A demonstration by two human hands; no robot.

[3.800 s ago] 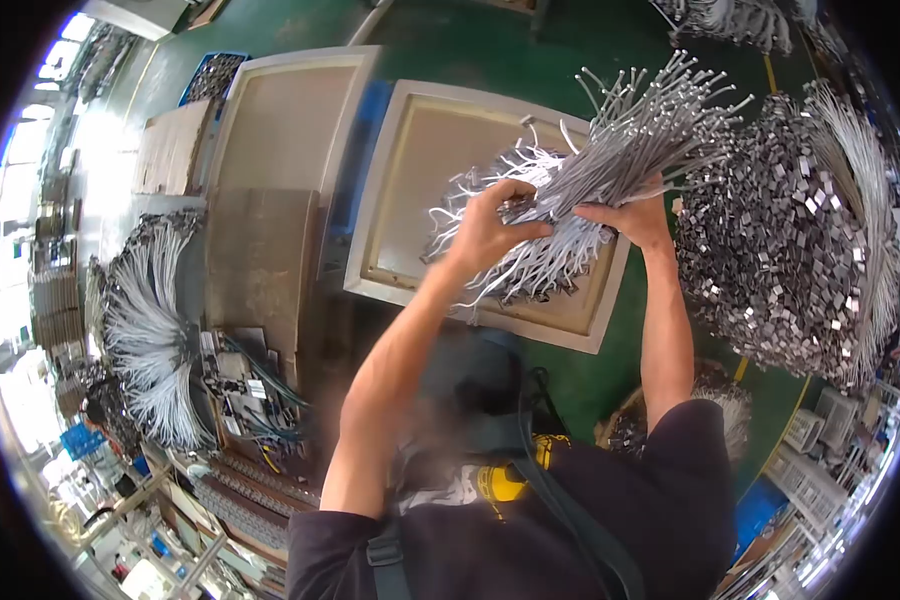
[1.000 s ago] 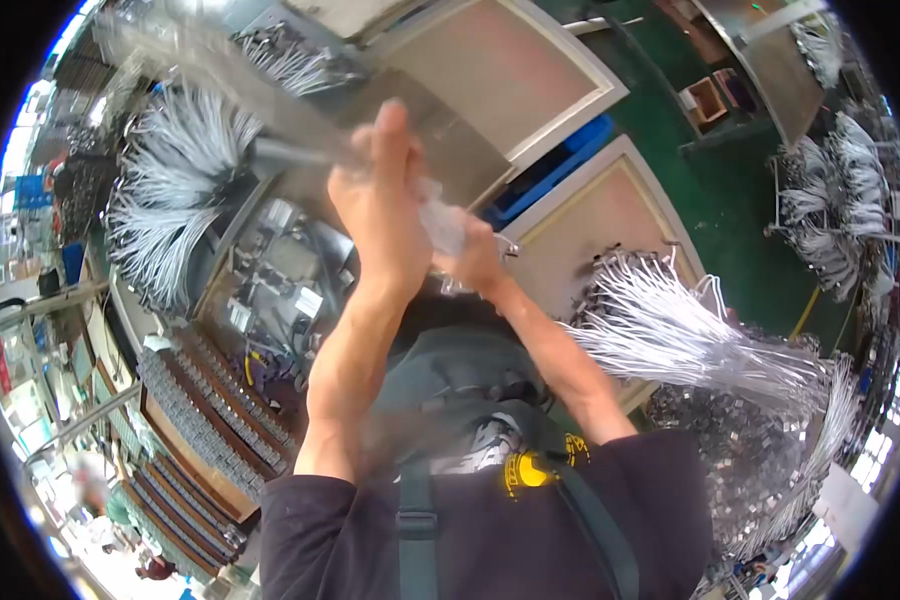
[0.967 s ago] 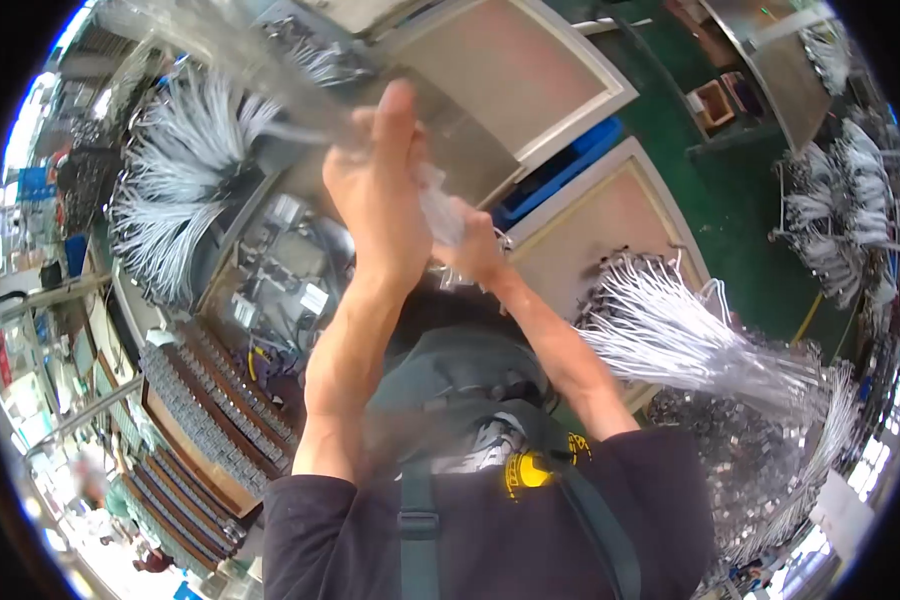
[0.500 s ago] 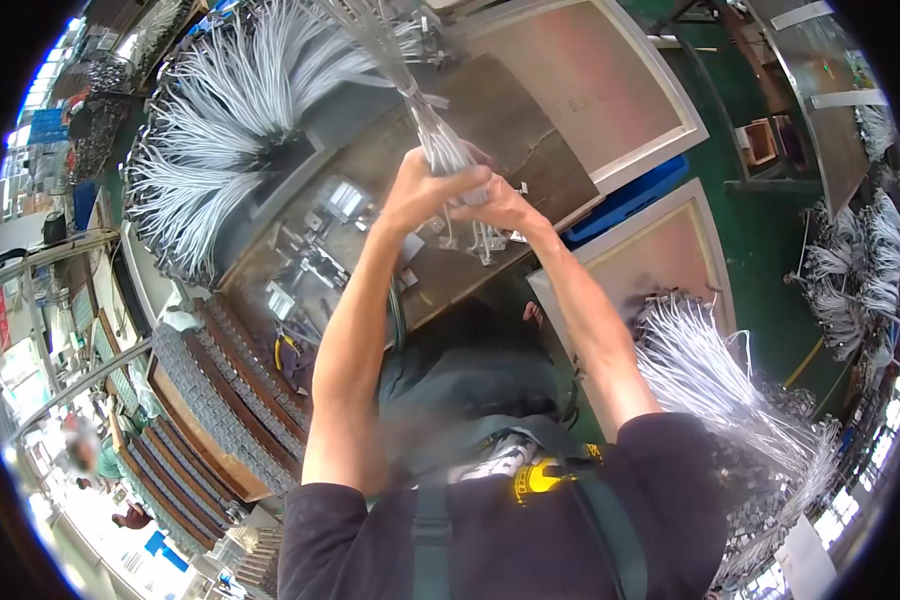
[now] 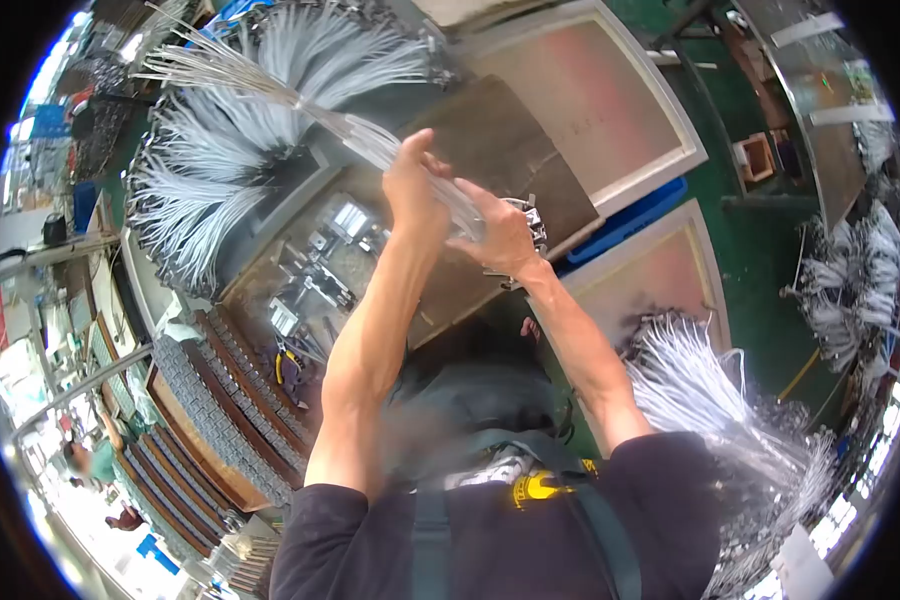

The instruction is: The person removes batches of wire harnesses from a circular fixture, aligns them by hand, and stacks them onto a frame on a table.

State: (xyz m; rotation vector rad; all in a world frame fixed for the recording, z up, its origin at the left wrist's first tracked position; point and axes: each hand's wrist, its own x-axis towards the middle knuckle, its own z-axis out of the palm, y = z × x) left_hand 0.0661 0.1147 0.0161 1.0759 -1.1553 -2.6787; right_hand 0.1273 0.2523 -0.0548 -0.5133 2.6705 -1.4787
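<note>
A bundle of thin grey-white cables (image 5: pixel 365 140) slants across the workbench, its loose ends fanning toward the upper left. My left hand (image 5: pixel 415 195) is closed around the middle of it. Nearer the bench's front edge, my right hand (image 5: pixel 505 235) grips the lower end, where small metal end pieces (image 5: pixel 537 228) stick out past the fingers. My palms partly hide the cables between them. On the bench to the left of my left hand lie small metal parts (image 5: pixel 320 270) and a metal block (image 5: pixel 351 219).
A large fan of cables (image 5: pixel 210 190) lies at the upper left, another bundle (image 5: pixel 695 375) at the lower right. Yellow-handled pliers (image 5: pixel 288 366) rest near racks of grey parts (image 5: pixel 215 400). Pale framed panels (image 5: pixel 590 100) and a blue crate (image 5: pixel 630 222) border the bench. Another person is far left.
The cable bundle has swung from near upright to slanting left, its loose ends now over the large fan. My right hand has shifted right and down, and the metal ends now point right.
</note>
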